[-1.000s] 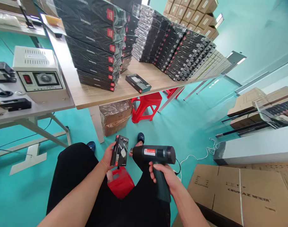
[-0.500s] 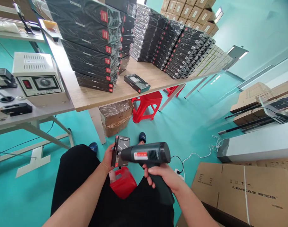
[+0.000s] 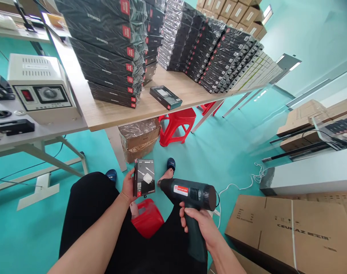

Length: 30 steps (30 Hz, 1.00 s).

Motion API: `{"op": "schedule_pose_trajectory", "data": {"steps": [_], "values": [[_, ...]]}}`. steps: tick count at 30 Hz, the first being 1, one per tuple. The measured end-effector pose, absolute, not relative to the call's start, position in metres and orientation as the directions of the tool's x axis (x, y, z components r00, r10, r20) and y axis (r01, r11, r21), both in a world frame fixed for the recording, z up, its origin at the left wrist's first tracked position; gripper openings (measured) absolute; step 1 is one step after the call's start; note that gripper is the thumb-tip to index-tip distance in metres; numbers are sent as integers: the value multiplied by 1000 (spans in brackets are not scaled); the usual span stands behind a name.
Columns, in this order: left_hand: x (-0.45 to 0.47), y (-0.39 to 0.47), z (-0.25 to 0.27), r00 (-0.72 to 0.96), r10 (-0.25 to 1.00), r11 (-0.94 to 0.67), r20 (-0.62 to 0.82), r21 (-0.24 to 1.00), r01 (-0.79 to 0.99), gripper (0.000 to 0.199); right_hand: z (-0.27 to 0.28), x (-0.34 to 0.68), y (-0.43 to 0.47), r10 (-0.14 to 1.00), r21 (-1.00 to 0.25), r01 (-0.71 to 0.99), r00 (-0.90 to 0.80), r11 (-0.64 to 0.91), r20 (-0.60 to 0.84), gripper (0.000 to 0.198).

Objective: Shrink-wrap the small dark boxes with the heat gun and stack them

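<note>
Here, right hand (image 3: 200,222) round heat gun (image 3: 192,193)

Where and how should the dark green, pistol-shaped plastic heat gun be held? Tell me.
Probably by its slim, dark green handle, coming from the person's right: it juts down from the thick, round barrel as a bar that fingers can wrap. That side also lies away from the narrow nozzle, which points left toward the black rectangular box.
</note>
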<state>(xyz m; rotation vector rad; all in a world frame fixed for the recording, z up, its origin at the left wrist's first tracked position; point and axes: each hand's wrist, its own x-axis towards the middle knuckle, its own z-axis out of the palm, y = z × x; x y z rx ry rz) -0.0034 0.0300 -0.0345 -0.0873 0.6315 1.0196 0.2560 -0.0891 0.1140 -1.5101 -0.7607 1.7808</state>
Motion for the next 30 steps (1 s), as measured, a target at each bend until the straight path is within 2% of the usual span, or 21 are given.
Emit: {"op": "schedule_pose_trajectory", "data": {"steps": [2,4,6,10,12,16,18,24,30], "values": [[-4,29,-32,386,754,559,-531,211,-802,47,114,261,-92,777,-768,-121,-120,-629,-618,29],[-2,28,-29,427,725,605,-540,204,-769,47,118,265,-93,718,-723,-91,-254,-685,-648,29],[1,27,-26,490,680,672,-545,197,-714,48,123,264,-89,707,-719,-96,-310,-689,-636,29],[7,25,-27,555,589,771,-588,201,-605,46,134,250,-64,841,-815,-206,-130,-541,-525,28],[7,23,-28,556,559,793,-615,202,-574,45,139,244,-53,854,-831,-200,-133,-519,-502,29],[3,20,-25,564,566,794,-601,210,-571,44,150,241,-51,741,-812,7,-406,-583,-535,21],[1,19,-21,562,586,778,-584,211,-592,42,154,240,-55,701,-807,65,-460,-587,-546,19],[4,20,-16,528,569,771,-630,187,-608,40,154,228,-44,825,-826,-126,-236,-550,-514,31],[3,20,-18,515,583,769,-628,223,-599,42,146,239,-30,845,-835,-146,-5,-530,-535,27]]}}
